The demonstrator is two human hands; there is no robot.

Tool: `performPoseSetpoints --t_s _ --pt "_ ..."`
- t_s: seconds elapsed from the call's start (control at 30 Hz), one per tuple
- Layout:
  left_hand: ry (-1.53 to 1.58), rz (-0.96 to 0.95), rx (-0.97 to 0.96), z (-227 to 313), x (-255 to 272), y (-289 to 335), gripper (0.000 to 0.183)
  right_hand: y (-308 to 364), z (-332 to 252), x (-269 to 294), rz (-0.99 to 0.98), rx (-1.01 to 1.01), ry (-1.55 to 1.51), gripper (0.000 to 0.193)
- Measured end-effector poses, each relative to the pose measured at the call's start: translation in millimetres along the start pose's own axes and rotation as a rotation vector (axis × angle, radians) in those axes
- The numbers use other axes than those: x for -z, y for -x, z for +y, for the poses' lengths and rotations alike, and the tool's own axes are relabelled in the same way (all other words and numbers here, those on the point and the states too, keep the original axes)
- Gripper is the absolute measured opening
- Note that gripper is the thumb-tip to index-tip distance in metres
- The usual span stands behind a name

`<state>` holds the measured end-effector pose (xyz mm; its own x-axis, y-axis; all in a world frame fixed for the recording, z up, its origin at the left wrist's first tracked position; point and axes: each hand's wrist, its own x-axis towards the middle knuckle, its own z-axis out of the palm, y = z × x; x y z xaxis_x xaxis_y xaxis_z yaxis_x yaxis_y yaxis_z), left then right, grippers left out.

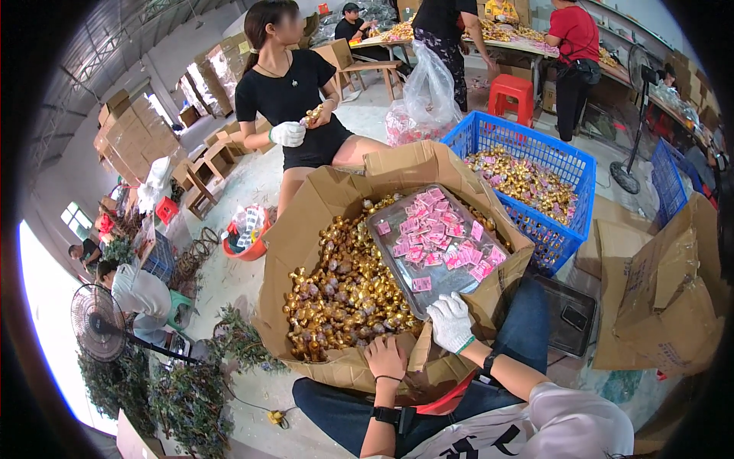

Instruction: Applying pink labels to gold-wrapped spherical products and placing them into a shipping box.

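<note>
My left hand (pixel 386 357), bare, rests at the near rim of a large cardboard box (pixel 302 218), its fingers apart beside a heap of small gold foil-wrapped pieces (pixel 344 287). I see nothing held in it, though the fingertips are partly hidden. A white knitted glove covers my right hand (pixel 451 321), whose fingers curl over the near edge of a metal tray (pixel 427 300). The tray lies tilted on the right part of the box. Many small pink printed tags (pixel 437 229) are scattered on it.
Beyond the box stands a blue plastic basket (pixel 527 200) of gold pieces with pink tags. A gloved co-worker (pixel 283 99) sits opposite. A red tub (pixel 248 239) is at left, a standing fan (pixel 98 323) farther left. Another tray with a phone (pixel 573 315) lies at right.
</note>
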<state>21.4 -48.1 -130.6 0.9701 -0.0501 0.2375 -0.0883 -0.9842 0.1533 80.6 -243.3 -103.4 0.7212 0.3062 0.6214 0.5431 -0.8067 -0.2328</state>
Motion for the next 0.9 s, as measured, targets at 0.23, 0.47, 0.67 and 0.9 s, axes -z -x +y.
performPoseSetpoints --t_s 0.23,0.47,0.67,0.9 --pt "0.005 0.025 -0.007 -0.2 -1.4 0.0 0.025 1.0 0.4 -1.5 -0.016 0.000 0.018 0.029" --pt "-0.005 0.028 -0.017 -1.5 -1.8 0.7 0.026 1.3 0.7 -3.4 -0.005 -0.001 0.002 0.029" --pt "-0.016 0.013 -0.013 0.2 1.3 0.3 0.025 0.6 0.1 -1.7 -0.019 -0.001 0.018 0.030" --pt "0.000 0.025 -0.013 1.4 2.4 0.3 0.024 0.8 -0.2 -1.2 -0.023 -0.005 0.012 0.029"
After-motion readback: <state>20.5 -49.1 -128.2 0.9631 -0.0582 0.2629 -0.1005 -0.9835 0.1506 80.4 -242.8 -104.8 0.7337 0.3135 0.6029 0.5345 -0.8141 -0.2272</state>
